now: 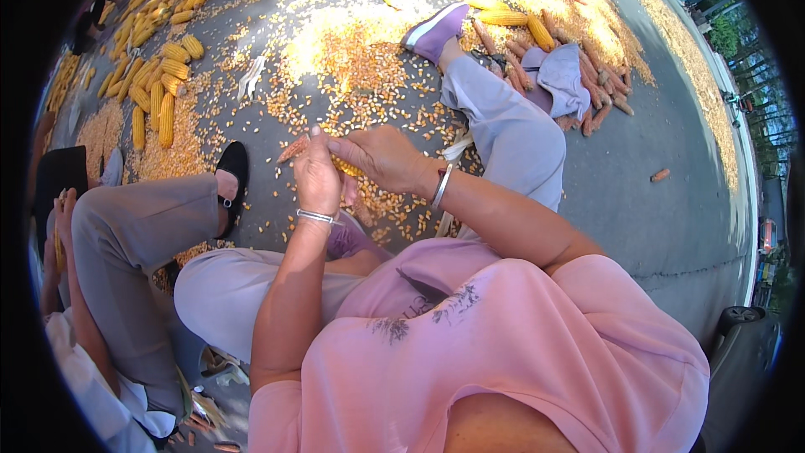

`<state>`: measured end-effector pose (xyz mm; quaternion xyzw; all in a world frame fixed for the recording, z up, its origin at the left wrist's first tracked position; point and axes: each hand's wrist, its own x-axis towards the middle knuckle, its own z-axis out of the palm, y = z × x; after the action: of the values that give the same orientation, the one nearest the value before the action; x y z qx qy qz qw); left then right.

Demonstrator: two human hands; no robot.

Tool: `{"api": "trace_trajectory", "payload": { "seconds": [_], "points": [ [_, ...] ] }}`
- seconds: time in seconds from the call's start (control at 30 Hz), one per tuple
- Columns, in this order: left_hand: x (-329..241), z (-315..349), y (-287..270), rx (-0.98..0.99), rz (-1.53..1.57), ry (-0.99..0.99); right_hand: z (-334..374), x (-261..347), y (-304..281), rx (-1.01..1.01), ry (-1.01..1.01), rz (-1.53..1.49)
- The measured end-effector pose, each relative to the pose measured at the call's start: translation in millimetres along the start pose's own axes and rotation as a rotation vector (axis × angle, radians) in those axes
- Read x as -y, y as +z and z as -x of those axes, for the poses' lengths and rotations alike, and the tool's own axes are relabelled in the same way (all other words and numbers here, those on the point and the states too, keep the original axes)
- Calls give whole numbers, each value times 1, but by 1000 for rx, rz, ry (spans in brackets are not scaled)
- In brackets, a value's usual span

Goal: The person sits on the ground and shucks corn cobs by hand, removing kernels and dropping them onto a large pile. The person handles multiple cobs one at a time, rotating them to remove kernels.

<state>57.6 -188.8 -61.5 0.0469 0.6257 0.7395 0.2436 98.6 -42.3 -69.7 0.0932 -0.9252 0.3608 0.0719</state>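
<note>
In front of my knees, my left hand (317, 178) is closed around a corn cob, whose bare reddish end (293, 148) sticks out to the left. Yellow kernels of corn (346, 167) show between my two hands. My right hand (381, 158) grips at that kernelled part, with its thumb pressed against the left hand. Whether the bare end and the yellow part are one ear or two pieces is hidden by my fingers. Loose kernels (394, 201) lie scattered on the ground below.
Whole yellow ears (165, 84) lie in heaps at the left and far left. Stripped cobs (599, 88) are piled beyond my right knee, beside a pale cloth hat (562, 80). Kernels (344, 46) cover the ground ahead. Another person's bent leg (142, 218) is close on my left.
</note>
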Motion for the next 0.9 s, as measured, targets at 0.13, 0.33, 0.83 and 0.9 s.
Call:
{"api": "trace_trajectory", "payload": {
  "seconds": [0.13,0.33,0.83,0.9],
  "points": [
    [1,1,2,-37,3,31,-5,-2,5,-180,-95,82],
    [-4,-1,1,-6,32,-21,-3,22,-20,-62,431,-511],
    [-4,-1,2,-34,50,-59,-7,4,2,-207,72,16],
    [-4,-2,2,-28,44,-47,-6,9,-2,-211,241,-325]
  ]
}}
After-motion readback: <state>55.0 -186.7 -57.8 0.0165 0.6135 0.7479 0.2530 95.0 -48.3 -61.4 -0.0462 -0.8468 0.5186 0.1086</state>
